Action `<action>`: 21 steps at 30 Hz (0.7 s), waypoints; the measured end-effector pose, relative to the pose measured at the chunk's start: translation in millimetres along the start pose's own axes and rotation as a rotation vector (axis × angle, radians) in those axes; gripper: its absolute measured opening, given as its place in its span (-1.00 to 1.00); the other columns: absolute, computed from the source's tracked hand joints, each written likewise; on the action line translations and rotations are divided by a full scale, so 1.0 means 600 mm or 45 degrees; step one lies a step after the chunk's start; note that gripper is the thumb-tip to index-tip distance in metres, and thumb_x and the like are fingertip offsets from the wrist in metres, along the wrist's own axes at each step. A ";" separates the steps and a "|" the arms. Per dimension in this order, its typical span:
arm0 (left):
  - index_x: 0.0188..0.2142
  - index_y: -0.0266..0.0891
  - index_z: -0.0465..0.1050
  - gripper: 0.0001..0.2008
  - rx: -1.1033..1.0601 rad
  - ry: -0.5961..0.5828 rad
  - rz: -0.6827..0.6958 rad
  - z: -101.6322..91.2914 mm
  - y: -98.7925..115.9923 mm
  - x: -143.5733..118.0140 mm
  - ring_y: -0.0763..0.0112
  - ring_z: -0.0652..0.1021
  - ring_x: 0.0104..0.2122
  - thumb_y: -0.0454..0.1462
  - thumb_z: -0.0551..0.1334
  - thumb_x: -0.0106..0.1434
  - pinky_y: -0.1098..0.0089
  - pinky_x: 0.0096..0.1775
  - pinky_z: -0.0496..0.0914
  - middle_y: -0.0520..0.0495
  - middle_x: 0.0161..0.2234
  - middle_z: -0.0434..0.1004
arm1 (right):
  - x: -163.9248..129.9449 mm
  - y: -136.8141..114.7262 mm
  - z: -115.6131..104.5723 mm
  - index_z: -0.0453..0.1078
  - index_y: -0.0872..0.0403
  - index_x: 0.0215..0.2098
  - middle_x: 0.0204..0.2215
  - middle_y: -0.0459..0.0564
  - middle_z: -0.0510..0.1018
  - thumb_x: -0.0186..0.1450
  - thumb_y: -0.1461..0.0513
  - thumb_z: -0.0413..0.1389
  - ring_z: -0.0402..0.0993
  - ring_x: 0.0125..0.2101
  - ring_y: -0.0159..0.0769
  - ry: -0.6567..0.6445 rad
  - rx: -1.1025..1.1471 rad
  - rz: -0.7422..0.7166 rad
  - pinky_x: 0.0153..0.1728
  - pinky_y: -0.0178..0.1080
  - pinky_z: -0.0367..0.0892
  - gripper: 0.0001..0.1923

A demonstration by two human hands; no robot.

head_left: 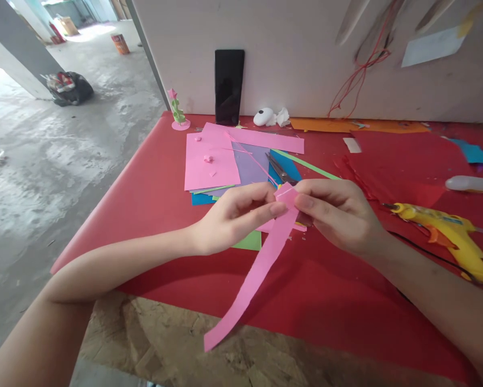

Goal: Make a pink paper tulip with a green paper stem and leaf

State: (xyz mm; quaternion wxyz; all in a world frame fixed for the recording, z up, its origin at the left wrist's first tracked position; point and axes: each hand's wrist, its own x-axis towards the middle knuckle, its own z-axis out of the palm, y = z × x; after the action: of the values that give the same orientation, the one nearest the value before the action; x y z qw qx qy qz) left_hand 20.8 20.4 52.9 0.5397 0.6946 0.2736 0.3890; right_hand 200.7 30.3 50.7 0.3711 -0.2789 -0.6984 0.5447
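Left grip (249, 215) and right grip (338, 212) pinch the folded end of a pink paper strip (261, 271), above a red counter (152, 269), yellow glue gun (454, 230) at right.

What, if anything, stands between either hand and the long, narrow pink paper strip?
Nothing visible: the left hand and right hand both pinch the long, narrow pink paper strip directly, near its folded upper end. The dark metal scissors lie beyond the hands, not between.

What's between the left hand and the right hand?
The folded upper end of a pink paper strip, pinched by the left hand and right hand, as the head view shows.
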 end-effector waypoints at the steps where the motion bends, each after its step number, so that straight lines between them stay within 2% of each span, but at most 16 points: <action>1: -0.53 -0.23 0.15 -0.66 0.032 0.015 0.015 0.000 0.000 -0.002 0.57 0.18 -0.55 -0.10 0.13 0.27 0.45 -0.50 0.14 0.10 -0.58 0.12 | 0.000 -0.001 0.001 0.34 0.06 -0.50 -0.63 -0.17 0.19 0.31 0.07 0.05 0.09 -0.60 -0.51 0.004 -0.013 -0.005 -0.62 -0.33 0.03 -0.70; 5: -0.55 -0.24 0.15 -0.72 0.103 0.057 0.050 0.000 0.001 -0.008 0.58 0.14 -0.56 -0.25 0.10 0.28 0.44 -0.51 0.09 0.11 -0.59 0.09 | -0.002 -0.011 0.007 0.33 0.08 -0.52 -0.64 -0.16 0.25 0.31 0.07 0.06 0.12 -0.62 -0.52 0.050 -0.223 -0.088 -0.64 -0.36 0.06 -0.68; 10: -0.56 -0.24 0.13 -0.68 0.083 -0.055 0.046 -0.001 0.006 -0.006 0.56 0.22 -0.54 -0.25 -0.02 0.34 0.45 -0.49 0.15 0.08 -0.58 0.14 | -0.004 -0.024 0.012 0.30 0.08 -0.55 -0.64 -0.13 0.35 0.35 0.11 0.00 0.23 -0.61 -0.51 0.026 -0.442 -0.217 -0.63 -0.37 0.12 -0.66; 17: -0.58 -0.21 0.02 -0.66 0.372 0.054 0.304 -0.003 -0.001 -0.002 0.61 0.13 -0.63 -0.28 0.04 0.32 0.48 -0.58 0.10 0.14 -0.65 0.06 | -0.005 -0.031 0.018 0.18 0.09 -0.59 -0.69 -0.20 0.18 0.34 0.09 0.00 0.06 -0.67 -0.55 0.101 -0.570 -0.193 -0.66 -0.37 0.04 -0.61; 21: -0.56 -0.22 0.12 -0.67 0.374 -0.053 0.267 -0.012 0.004 0.000 0.58 0.22 -0.60 -0.26 -0.03 0.36 0.48 -0.52 0.17 0.09 -0.61 0.18 | -0.003 -0.030 0.011 0.19 0.08 -0.57 -0.69 -0.19 0.19 0.35 0.10 -0.02 0.07 -0.67 -0.54 0.020 -0.528 -0.191 -0.66 -0.35 0.03 -0.63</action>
State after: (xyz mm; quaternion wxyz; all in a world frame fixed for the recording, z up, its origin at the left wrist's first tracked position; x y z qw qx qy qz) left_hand 15.0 23.8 56.0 0.3946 0.7986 0.2421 0.3846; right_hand 196.3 20.6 67.1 0.3506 -0.3006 -0.8115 0.3580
